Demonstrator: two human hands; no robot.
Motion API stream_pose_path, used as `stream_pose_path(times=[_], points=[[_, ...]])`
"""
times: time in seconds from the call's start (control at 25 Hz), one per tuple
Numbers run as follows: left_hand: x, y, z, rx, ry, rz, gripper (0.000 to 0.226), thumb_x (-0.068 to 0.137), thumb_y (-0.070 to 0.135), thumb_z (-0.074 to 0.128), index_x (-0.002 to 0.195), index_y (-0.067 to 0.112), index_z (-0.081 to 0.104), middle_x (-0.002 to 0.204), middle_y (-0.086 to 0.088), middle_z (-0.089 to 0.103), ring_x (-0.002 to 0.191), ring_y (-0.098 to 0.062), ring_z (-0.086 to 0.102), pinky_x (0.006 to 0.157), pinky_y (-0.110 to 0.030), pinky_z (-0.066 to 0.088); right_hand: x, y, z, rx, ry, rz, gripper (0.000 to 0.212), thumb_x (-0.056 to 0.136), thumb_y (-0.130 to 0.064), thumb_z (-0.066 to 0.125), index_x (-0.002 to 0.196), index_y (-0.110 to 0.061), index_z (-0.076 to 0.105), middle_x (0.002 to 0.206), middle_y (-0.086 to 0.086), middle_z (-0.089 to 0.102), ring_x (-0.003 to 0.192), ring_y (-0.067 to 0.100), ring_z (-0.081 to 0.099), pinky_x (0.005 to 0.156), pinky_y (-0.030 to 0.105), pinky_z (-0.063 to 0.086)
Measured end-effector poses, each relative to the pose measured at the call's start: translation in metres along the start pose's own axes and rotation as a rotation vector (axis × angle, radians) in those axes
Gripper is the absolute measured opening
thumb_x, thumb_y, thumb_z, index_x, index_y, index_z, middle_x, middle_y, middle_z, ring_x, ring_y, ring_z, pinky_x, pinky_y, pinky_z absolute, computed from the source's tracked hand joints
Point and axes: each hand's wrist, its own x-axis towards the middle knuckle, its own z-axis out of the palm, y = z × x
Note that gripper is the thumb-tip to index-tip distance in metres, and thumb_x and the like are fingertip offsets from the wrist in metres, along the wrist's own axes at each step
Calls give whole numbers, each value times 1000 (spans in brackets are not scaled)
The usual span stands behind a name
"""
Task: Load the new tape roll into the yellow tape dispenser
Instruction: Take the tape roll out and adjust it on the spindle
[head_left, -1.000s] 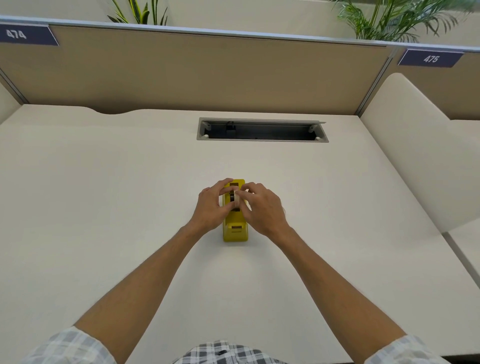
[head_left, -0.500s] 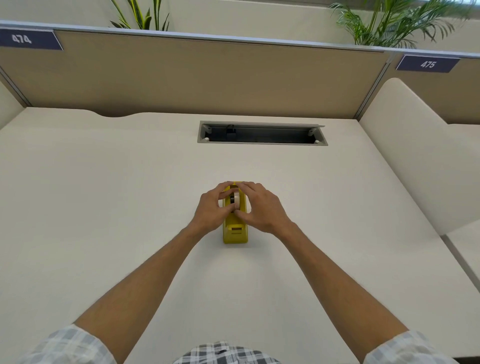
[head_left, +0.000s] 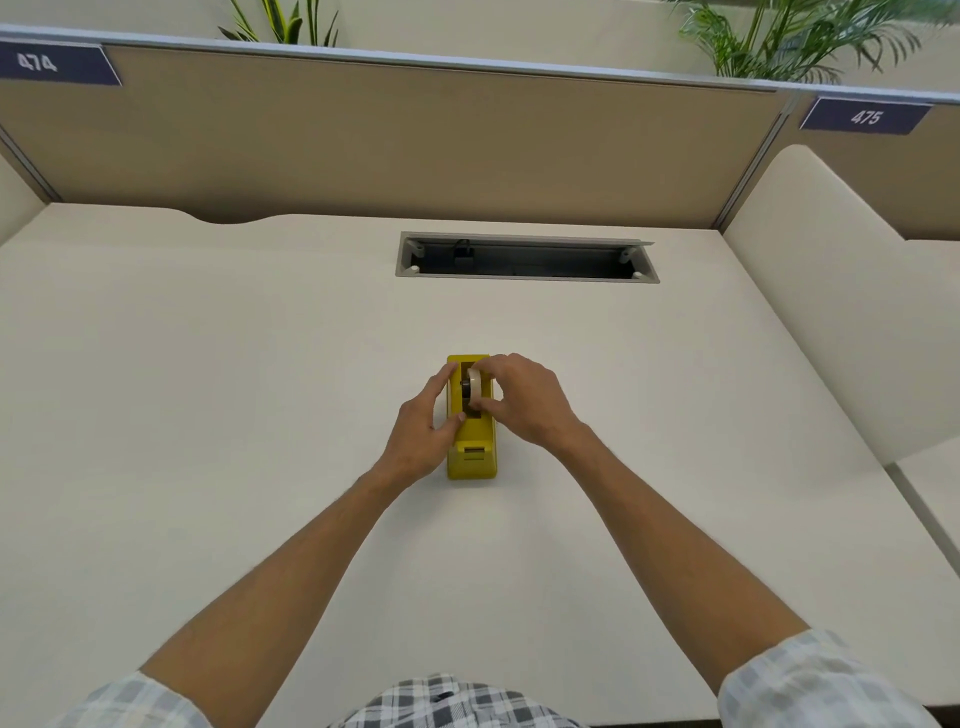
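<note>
A yellow tape dispenser (head_left: 471, 457) stands in the middle of the cream desk, its cutter end toward me. A white tape roll (head_left: 474, 389) on a dark core sits upright in the dispenser's slot. My right hand (head_left: 524, 402) pinches the roll from the right, thumb at its near edge and fingers over its top. My left hand (head_left: 423, 428) grips the dispenser's left wall, thumb on the rim and fingertips at the far end.
An open cable tray (head_left: 527, 257) is recessed in the desk (head_left: 208, 415) behind the dispenser. Tan partition panels (head_left: 415, 140) close the back, a cream divider (head_left: 831, 291) stands on the right.
My left hand has slid off the top of the roll onto the dispenser's left side. The roll now shows in the slot, and my right hand has shifted slightly to the right.
</note>
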Motion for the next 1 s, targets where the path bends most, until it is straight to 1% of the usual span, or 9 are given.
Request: stream_pose_path(times=[0.16,0.28,0.36,0.48,0.56,0.68,0.76,0.88,1.0], points=[[1,-3,-2,12,-32,-19,66,95,17,57,151,30,24,155,1,35,139,-22,37,102,-25,32,2,2,0,24,-2,-13,38,88,-36,66,122,-19,60,107,3,69,94,21,61,74,32,47],[1,-1,-3,22,2,33,64,91,14,62,148,27,34,151,3,41,135,-17,40,102,-22,33,0,3,0,86,27,-19,38,85,-35,70,119,-19,62,105,0,70,90,20,62,72,30,47],[0,0,-3,8,3,89,64,88,11,66,144,25,40,149,4,43,135,-11,39,106,-23,33,-3,4,2,165,30,-9,36,83,-30,72,116,-18,63,107,-1,70,91,19,63,76,34,52],[-1,0,-2,42,-1,103,64,87,14,68,144,25,40,151,4,40,137,-11,36,106,-22,30,-5,4,4,236,33,8,37,82,-26,73,116,-14,63,108,1,69,93,19,64,79,40,54],[0,0,-1,52,9,103,64,87,15,68,144,24,41,150,2,42,136,-14,39,108,-25,32,-3,4,3,263,46,18,36,81,-23,74,114,-13,64,106,2,69,91,19,65,78,40,55],[4,5,-3,59,45,108,57,89,20,66,142,23,45,141,1,50,129,-17,47,108,-36,40,2,4,-4,302,65,36,37,79,-23,77,112,-11,64,107,3,69,90,15,66,78,38,57],[6,10,-6,57,72,134,53,88,25,67,138,24,49,132,3,56,121,-15,51,102,-34,43,4,3,-10,329,81,57,39,76,-27,79,109,-12,65,105,1,69,89,12,66,77,37,58],[7,20,-9,18,107,211,46,86,30,70,129,26,57,122,7,64,109,-9,58,88,-21,46,3,-1,-16,359,126,69,37,71,-38,82,98,-16,67,96,-4,71,85,10,66,74,36,58],[3,27,-6,-59,147,226,39,85,17,69,123,25,63,112,6,66,97,-10,63,66,-18,50,-5,-10,-20,418,183,107,37,69,-44,82,92,-20,65,89,-9,69,84,7,66,71,32,57]])
